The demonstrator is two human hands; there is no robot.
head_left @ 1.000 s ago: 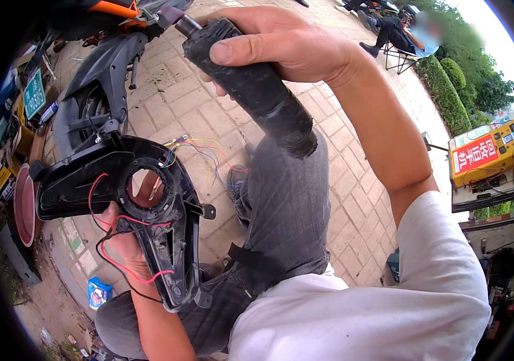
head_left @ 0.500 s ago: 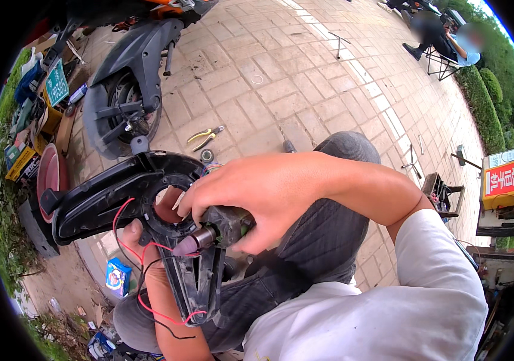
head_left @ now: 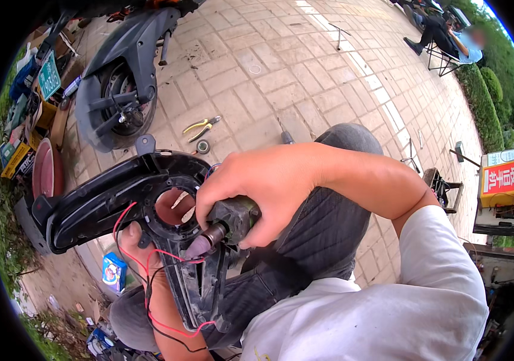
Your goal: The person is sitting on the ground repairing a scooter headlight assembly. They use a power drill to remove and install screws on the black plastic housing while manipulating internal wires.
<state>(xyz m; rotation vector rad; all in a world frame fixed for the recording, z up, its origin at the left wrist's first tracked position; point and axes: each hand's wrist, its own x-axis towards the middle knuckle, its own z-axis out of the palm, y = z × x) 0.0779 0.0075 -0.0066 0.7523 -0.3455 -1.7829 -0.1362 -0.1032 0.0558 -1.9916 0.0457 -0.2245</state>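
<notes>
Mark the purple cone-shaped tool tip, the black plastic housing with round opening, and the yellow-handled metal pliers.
Purple cone-shaped tool tip [head_left: 198,246]: head view, on the cone's side.
Black plastic housing with round opening [head_left: 150,209]: head view, ring's left side.
Yellow-handled metal pliers [head_left: 210,122]: head view, near the pivot.

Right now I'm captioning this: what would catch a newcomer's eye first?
The black plastic housing with a round hole, left of centre in the left hand, stands out. Over it, the right hand grips a dark cylindrical tool with a purple tip. Yellow-handled pliers lie on paving beyond.

1 purple-tipped dark tool [head_left: 234,220] tilts over 1 black housing [head_left: 139,191].
</notes>
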